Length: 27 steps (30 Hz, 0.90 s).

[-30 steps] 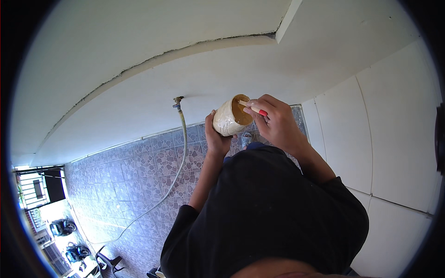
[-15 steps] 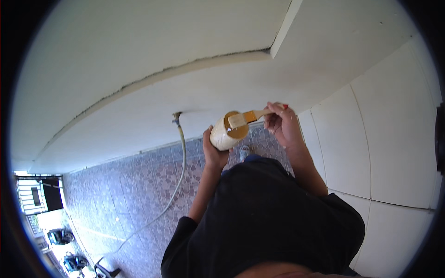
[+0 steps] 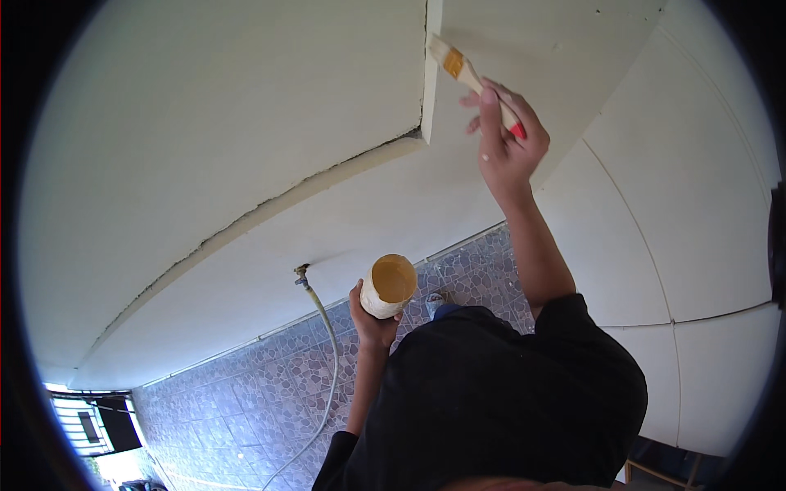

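**Brush up at the wall corner, pot held low**

The right hand (image 3: 509,139) is raised toward one o'clock, clenched round the handle of a brush (image 3: 468,75). The brush's long axis runs on a slant, its red-tipped handle end down at the palm and its bristles pointing up toward eleven o'clock. The bristles lie at or just beside the projecting corner (image 3: 427,82) of the pale wall (image 3: 246,123); whether they press on it I cannot tell. The metal band below the bristles looks yellow-orange.

The left hand (image 3: 372,323) sits lower, near six o'clock of the brush, wrapped from beneath round a small pot (image 3: 389,286). The pot is tilted, its open mouth turned up toward the head and showing a tan-yellow inside. Its long axis leans up and toward one o'clock. The two hands are well apart.

As I judge it, the step in hand is laying paint along that corner edge. The next move would call for a steady stroke following the edge's line, bristles kept flat to the face, with the pot held level enough not to spill.

Below, a tap (image 3: 302,271) sticks out of the wall at about nine o'clock of the pot, a hose (image 3: 332,360) trailing from it over the patterned tile floor (image 3: 246,409).
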Motion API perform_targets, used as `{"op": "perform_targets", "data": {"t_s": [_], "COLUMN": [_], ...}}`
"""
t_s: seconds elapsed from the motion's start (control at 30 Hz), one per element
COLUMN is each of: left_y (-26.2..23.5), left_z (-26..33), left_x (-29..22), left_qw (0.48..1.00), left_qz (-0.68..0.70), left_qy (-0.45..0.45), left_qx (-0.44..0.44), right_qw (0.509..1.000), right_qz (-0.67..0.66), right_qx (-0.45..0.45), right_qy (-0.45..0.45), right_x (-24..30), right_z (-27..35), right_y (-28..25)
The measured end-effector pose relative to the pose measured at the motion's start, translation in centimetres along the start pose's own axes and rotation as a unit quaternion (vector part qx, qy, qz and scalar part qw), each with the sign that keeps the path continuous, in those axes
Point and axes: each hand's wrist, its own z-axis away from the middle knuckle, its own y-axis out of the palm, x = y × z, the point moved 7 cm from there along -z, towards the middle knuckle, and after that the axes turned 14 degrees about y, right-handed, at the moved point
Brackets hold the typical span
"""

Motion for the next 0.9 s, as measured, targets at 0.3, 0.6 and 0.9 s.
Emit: {"op": "perform_targets", "data": {"t_s": [0.3,0.6,0.9], "left_y": [-1.3,-0.7,-1.0], "left_z": [0.1,0.4,-0.4], "left_x": [0.1,0.3,1.3], "left_qw": [0.999,0.999,0.999], "left_qz": [-0.012,-0.025,-0.031], "left_qy": [0.010,-0.006,-0.016], "left_qx": [-0.028,-0.028,0.002], "right_qw": [0.968,0.971,0.949], "right_qz": [0.141,0.221,0.189], "right_qx": [-0.066,0.011,-0.084], "right_qy": [-0.197,-0.095,-0.239], "right_x": [-1.4,-4.2,2.1], "right_z": [-3.2,3.0,-3.6], "right_y": [2.7,1.7,3.0]}}
